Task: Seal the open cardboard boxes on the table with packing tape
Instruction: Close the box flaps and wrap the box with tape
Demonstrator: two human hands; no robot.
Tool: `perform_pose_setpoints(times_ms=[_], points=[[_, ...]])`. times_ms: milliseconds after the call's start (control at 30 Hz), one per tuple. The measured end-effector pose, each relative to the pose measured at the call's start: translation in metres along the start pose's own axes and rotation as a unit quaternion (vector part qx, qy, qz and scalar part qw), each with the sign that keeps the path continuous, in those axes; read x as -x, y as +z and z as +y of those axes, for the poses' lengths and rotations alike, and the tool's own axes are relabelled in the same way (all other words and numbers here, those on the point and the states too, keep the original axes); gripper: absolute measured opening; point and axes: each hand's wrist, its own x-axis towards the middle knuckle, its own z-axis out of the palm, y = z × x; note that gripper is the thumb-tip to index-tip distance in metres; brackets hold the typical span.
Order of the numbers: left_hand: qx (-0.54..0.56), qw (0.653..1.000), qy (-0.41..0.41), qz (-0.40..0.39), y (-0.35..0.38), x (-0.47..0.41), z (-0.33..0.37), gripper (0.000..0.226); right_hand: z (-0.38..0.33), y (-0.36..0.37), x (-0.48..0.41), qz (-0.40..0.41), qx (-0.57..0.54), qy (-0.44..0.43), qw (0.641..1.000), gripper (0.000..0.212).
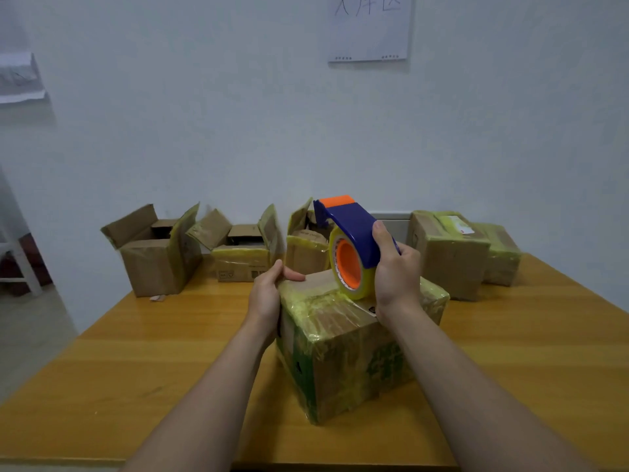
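A closed cardboard box (pixel 343 352) wrapped in yellowish tape stands in the middle of the wooden table (pixel 136 352). My left hand (pixel 269 291) grips its upper left edge, thumb lying on the top. My right hand (pixel 396 270) holds a blue tape dispenser (pixel 350 229) with an orange core and a roll of clear yellowish tape, tilted up, the roll resting on the box's top. Three open boxes stand at the back: one at the left (pixel 153 253), one beside it (pixel 241 250), one (pixel 306 243) partly hidden behind the dispenser.
Two taped, closed boxes (pixel 449 253) (pixel 500 257) stand at the table's back right. A white wall with a paper sheet (pixel 369 28) runs behind the table. A white chair leg (pixel 20 264) shows on the floor at the left.
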Motion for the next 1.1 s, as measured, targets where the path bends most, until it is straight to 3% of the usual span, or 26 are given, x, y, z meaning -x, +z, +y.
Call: perform_pose_setpoints(times_ms=[200,400,600,767,933,1100], points=[[-0.066,0.996,0.057,0.022,0.003,-0.004,-0.003,0.065,0.001,0.000,0.001,-0.001,-0.002,-0.014,1.000,0.038],[-0.156,0.957,0.245,-0.016,0.001,0.023,0.003,0.049,0.001,0.000,0.001,-0.004,-0.002,-0.012,1.000,0.041],[-0.058,0.968,0.243,-0.007,0.016,0.038,-0.005,0.062,0.002,0.000,0.002,-0.010,0.002,-0.012,1.000,0.040],[-0.228,0.925,0.299,-0.049,0.012,0.052,0.005,0.050,0.000,0.000,0.002,-0.005,-0.004,-0.009,1.000,0.040],[-0.179,0.936,0.302,-0.010,0.024,0.067,0.002,0.054,0.001,0.001,0.003,-0.005,-0.003,-0.013,1.000,0.038],[-0.294,0.878,0.374,-0.058,0.011,0.078,-0.006,0.059,0.000,0.000,0.005,-0.008,-0.010,-0.011,1.000,0.036]])
